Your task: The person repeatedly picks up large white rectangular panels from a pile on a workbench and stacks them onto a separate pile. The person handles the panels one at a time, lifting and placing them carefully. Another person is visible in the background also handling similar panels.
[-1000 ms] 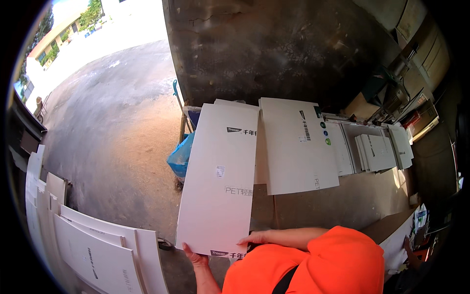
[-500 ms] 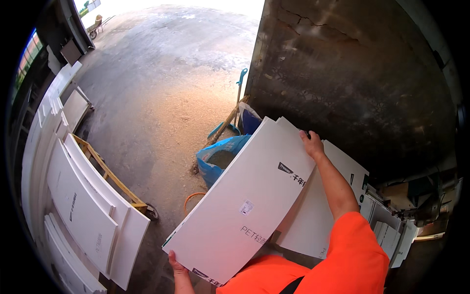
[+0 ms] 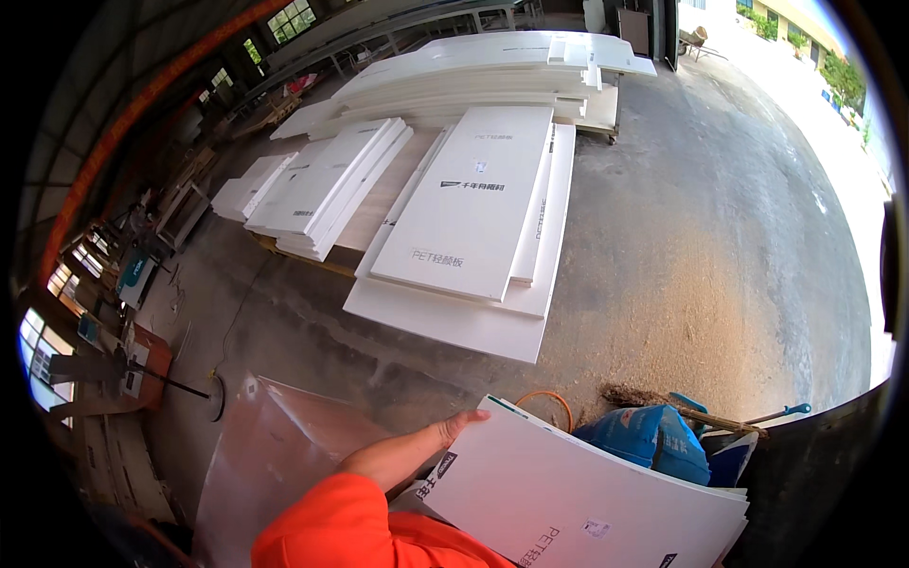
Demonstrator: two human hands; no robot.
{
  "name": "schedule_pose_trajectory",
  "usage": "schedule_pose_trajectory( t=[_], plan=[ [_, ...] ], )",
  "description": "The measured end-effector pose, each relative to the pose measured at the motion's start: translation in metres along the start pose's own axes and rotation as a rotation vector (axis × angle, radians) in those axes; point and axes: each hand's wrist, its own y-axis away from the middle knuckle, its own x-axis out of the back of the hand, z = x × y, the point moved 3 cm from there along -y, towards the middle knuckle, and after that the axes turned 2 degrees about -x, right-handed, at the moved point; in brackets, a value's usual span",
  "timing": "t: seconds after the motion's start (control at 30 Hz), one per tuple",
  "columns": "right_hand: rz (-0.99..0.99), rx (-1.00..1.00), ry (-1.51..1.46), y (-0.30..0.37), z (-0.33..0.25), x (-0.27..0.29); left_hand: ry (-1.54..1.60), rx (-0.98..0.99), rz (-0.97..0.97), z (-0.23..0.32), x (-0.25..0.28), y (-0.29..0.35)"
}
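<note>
My left hand (image 3: 461, 426) is closed on the upper left corner of a white board (image 3: 578, 483) at the lower right. The board has dark printing and a small label on its face. At its right end several layered edges show, so more than one board seems to lie together. The boards slant across my front, beside my orange sleeve (image 3: 327, 521). My right hand is out of the picture. Just beyond the boards stands a blue sack (image 3: 649, 440).
Ahead, stacked white panels (image 3: 464, 204) rest on a low support, with smaller panel stacks (image 3: 327, 185) to their left. A brown sheet (image 3: 284, 450) leans at my left. Sawdust (image 3: 686, 322) covers floor at the right; an orange hose (image 3: 559, 402) and a blue-handled tool (image 3: 781, 414) lie near the sack.
My view has swung left, bringing the panel stacks to the middle. The boards now sit at the lower right. My left hand still grips their corner; my right hand has left the picture.
</note>
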Motion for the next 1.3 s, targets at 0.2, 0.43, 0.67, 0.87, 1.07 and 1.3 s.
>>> schedule_pose_trajectory(
  t=[0.2, 0.43, 0.67, 0.87, 1.07, 1.3],
  plan=[
    [-0.025, 0.173, 0.102, 0.023, -0.065, -0.055, 0.009, -0.002, -0.012, 0.077, -0.008, 0.071],
    [-0.012, 0.393, 0.206, 0.097, -0.150, -0.107, 0.010, -0.208, 0.004, 0.168, 0.005, 0.202],
    [0.005, 0.624, 0.272, 0.198, -0.240, -0.217, 0.045, -0.589, 0.079, 0.222, 0.123, 0.309],
    [-0.055, 0.792, 0.338, 0.294, -0.330, -0.387, 0.172, -0.817, 0.050, 0.283, 0.231, 0.403],
    [-0.264, 0.956, 0.415, 0.357, -0.410, -0.599, 0.298, -1.053, 0.245, 0.294, 0.329, 0.519],
    [-0.657, 1.127, 0.534, 0.393, -0.443, -0.874, 0.359, -1.171, 0.720, 0.245, 0.414, 0.645]
  ],
)
